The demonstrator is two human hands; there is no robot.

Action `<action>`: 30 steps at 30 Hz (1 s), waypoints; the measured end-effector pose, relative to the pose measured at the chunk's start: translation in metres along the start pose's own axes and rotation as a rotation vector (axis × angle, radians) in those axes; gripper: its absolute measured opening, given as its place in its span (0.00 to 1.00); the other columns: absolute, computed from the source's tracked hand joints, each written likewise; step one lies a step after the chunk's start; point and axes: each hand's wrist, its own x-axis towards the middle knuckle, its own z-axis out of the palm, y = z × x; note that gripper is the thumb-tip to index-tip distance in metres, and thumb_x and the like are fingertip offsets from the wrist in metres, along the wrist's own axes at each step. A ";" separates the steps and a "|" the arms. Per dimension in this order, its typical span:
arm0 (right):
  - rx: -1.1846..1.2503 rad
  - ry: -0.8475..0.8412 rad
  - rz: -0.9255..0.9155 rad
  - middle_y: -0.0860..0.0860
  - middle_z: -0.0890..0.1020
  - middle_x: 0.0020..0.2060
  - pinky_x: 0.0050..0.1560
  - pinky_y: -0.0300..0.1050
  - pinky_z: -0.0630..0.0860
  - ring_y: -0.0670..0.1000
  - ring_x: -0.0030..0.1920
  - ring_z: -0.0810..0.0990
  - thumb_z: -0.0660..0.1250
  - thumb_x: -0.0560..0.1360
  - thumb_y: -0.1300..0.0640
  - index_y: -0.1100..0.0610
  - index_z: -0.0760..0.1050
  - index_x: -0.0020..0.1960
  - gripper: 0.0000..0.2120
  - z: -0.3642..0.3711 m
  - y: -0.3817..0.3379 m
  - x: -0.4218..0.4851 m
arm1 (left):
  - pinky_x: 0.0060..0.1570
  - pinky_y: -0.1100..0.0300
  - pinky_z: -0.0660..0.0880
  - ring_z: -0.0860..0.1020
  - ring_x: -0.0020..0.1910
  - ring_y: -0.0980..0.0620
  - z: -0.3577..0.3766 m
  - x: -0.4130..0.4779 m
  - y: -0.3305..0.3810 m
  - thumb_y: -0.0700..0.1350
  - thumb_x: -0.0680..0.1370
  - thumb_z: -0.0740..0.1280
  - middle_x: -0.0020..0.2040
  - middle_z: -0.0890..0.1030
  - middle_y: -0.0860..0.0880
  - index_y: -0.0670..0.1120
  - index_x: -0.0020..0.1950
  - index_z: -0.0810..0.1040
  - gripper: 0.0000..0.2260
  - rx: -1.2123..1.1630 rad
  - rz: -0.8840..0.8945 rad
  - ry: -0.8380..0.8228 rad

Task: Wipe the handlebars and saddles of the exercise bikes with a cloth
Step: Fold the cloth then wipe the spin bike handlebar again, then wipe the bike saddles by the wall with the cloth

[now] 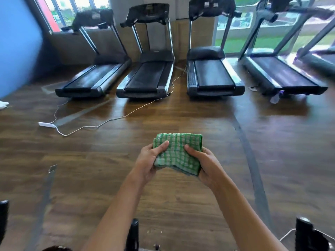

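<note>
A folded green-and-white checked cloth is held in front of me above the wooden floor. My left hand grips its left edge with the thumb on top. My right hand grips its right edge the same way. Black bike handlebar ends poke up at the bottom of the view: one between my forearms, one at the lower right, one at the lower left. The saddles are out of sight.
Several treadmills stand in a row along the windows ahead. A white power strip and its thin cable lie on the floor at the left. A blue wall is at the far left.
</note>
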 end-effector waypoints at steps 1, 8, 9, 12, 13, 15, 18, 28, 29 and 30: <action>-0.024 0.011 -0.007 0.62 0.85 0.53 0.51 0.56 0.84 0.60 0.53 0.85 0.71 0.75 0.62 0.65 0.79 0.60 0.14 -0.005 -0.010 0.008 | 0.32 0.55 0.82 0.85 0.38 0.46 0.009 0.013 -0.002 0.41 0.75 0.71 0.46 0.85 0.40 0.38 0.55 0.80 0.10 0.006 0.027 0.021; -0.203 0.019 0.043 0.61 0.86 0.48 0.44 0.52 0.85 0.57 0.45 0.87 0.68 0.77 0.66 0.66 0.80 0.53 0.06 -0.021 -0.063 0.077 | 0.46 0.52 0.83 0.84 0.50 0.43 0.006 0.077 0.009 0.31 0.69 0.72 0.58 0.82 0.37 0.37 0.64 0.76 0.22 -0.056 -0.056 -0.253; -0.245 0.004 0.046 0.61 0.86 0.47 0.44 0.51 0.85 0.57 0.45 0.87 0.68 0.78 0.66 0.66 0.80 0.53 0.06 -0.020 -0.067 0.091 | 0.44 0.54 0.83 0.85 0.48 0.44 0.000 0.091 0.008 0.31 0.70 0.71 0.57 0.83 0.38 0.37 0.63 0.77 0.22 -0.046 -0.092 -0.247; -0.523 0.016 0.066 0.61 0.86 0.47 0.44 0.50 0.84 0.56 0.43 0.86 0.66 0.79 0.67 0.67 0.80 0.53 0.05 -0.008 -0.069 0.142 | 0.31 0.62 0.78 0.81 0.33 0.52 -0.010 0.142 -0.005 0.35 0.75 0.70 0.42 0.83 0.45 0.39 0.60 0.75 0.14 0.172 -0.153 0.019; -0.649 0.025 0.067 0.61 0.85 0.47 0.47 0.53 0.84 0.57 0.44 0.86 0.66 0.79 0.66 0.67 0.80 0.52 0.05 -0.003 -0.067 0.163 | 0.29 0.64 0.75 0.77 0.31 0.53 -0.014 0.162 -0.010 0.40 0.79 0.68 0.39 0.80 0.47 0.41 0.58 0.74 0.09 0.246 -0.134 0.142; -0.911 0.010 0.079 0.62 0.85 0.48 0.54 0.59 0.82 0.59 0.47 0.85 0.68 0.78 0.64 0.66 0.79 0.51 0.05 0.016 -0.061 0.211 | 0.34 0.62 0.71 0.74 0.34 0.53 -0.021 0.194 -0.012 0.52 0.83 0.62 0.41 0.77 0.48 0.43 0.52 0.75 0.12 0.246 -0.146 0.255; -1.303 -0.110 0.135 0.60 0.84 0.49 0.50 0.51 0.82 0.59 0.49 0.84 0.67 0.78 0.58 0.65 0.79 0.54 0.11 0.054 -0.045 0.278 | 0.37 0.56 0.75 0.80 0.38 0.47 -0.026 0.229 0.001 0.66 0.81 0.53 0.43 0.81 0.44 0.40 0.51 0.77 0.30 -0.027 -0.316 0.175; -1.303 -0.483 0.241 0.59 0.84 0.45 0.45 0.52 0.83 0.56 0.45 0.83 0.71 0.76 0.55 0.59 0.83 0.48 0.07 0.166 -0.006 0.419 | 0.58 0.41 0.75 0.79 0.60 0.38 -0.098 0.324 0.054 0.71 0.77 0.55 0.60 0.81 0.36 0.44 0.67 0.76 0.35 -0.764 -0.109 0.323; -1.266 -0.496 0.249 0.59 0.85 0.46 0.47 0.53 0.84 0.56 0.46 0.84 0.72 0.76 0.56 0.57 0.84 0.49 0.06 0.174 -0.004 0.436 | 0.60 0.41 0.74 0.78 0.62 0.38 -0.109 0.333 0.061 0.70 0.77 0.55 0.61 0.81 0.37 0.44 0.68 0.76 0.34 -0.790 -0.064 0.329; -1.254 -0.505 0.237 0.57 0.86 0.46 0.49 0.54 0.84 0.56 0.48 0.85 0.73 0.75 0.57 0.55 0.85 0.50 0.05 0.181 -0.003 0.453 | 0.61 0.42 0.74 0.78 0.62 0.39 -0.117 0.341 0.067 0.70 0.77 0.56 0.61 0.81 0.37 0.44 0.68 0.76 0.34 -0.803 -0.024 0.337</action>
